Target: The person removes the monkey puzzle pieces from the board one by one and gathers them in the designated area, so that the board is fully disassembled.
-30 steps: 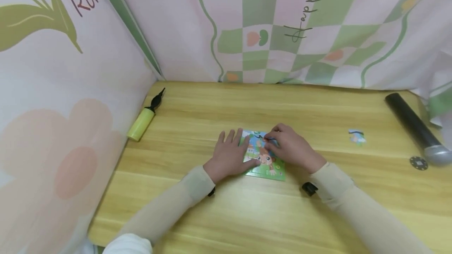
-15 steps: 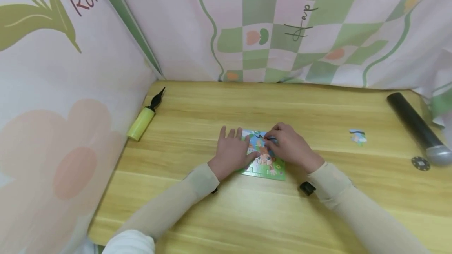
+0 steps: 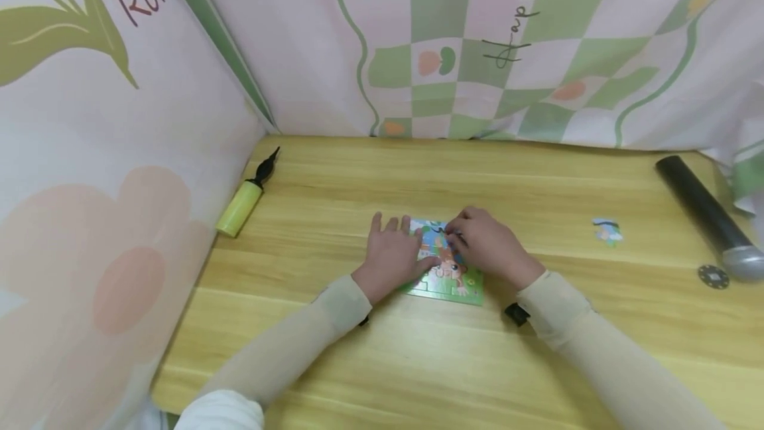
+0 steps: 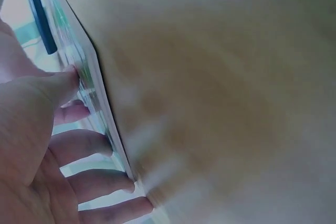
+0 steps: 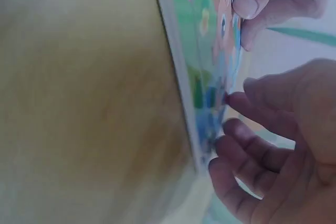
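Puzzle board (image 3: 453, 288) lies flat mid-surface (image 3: 418, 370), under both hands; loose puzzle bit (image 3: 607, 231) sits well apart to the R, nr the mic (image 3: 698, 198). Prob. thin stiff card: v. light, smooth, a bit slippery; tabs could bend or pop up if forced. Best hold: board flat by its rim, loose bit by opp. edges btw thumb & index. L hand (image 3: 390, 259) is spread, fingers apart, resting on board's L side. R hand (image 3: 492, 243) is bent, tips drawn together at board's upper R; can't tell if anything's clamped btw them. Vs 1 s ago: L thumb sits higher, so more of board's near L corner shows; loose bit hasn't moved.
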The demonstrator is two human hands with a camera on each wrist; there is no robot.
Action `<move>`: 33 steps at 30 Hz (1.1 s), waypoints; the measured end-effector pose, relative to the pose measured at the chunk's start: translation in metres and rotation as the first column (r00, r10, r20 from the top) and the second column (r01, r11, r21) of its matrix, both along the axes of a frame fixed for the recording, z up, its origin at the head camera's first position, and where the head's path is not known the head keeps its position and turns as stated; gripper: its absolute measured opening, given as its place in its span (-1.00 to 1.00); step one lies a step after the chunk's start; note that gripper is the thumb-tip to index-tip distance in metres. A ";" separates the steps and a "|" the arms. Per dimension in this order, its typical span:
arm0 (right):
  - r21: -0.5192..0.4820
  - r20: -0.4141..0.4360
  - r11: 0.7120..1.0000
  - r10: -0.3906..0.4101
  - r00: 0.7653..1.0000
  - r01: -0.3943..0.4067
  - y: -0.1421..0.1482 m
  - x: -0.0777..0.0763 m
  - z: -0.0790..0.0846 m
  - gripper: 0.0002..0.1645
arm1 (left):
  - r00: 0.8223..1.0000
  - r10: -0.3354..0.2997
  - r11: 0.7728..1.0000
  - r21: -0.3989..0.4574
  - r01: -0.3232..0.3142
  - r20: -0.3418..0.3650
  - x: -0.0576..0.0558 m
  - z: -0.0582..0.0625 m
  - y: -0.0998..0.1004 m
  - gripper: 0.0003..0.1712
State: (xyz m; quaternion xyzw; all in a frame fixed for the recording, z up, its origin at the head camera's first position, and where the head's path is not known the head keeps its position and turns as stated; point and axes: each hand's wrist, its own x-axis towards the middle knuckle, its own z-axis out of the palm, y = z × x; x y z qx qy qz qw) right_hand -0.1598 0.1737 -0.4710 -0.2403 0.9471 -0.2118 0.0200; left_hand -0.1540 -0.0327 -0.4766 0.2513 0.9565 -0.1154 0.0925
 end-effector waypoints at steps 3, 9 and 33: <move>0.041 -0.064 0.998 0.051 0.997 -0.048 -0.004 0.002 0.003 -0.79 | 1.000 0.006 1.000 -0.013 -0.006 -0.006 -0.001 0.000 -0.001 -0.04; -0.028 0.084 0.998 -0.047 0.995 0.049 -0.005 0.000 0.001 -0.75 | 1.000 -0.005 1.000 0.000 0.005 -0.008 -0.002 -0.001 0.001 -0.03; -0.339 0.372 0.895 -0.155 0.915 0.289 0.039 -0.011 0.009 -0.70 | 1.000 -0.004 1.000 0.030 0.004 -0.001 -0.003 0.001 -0.001 -0.05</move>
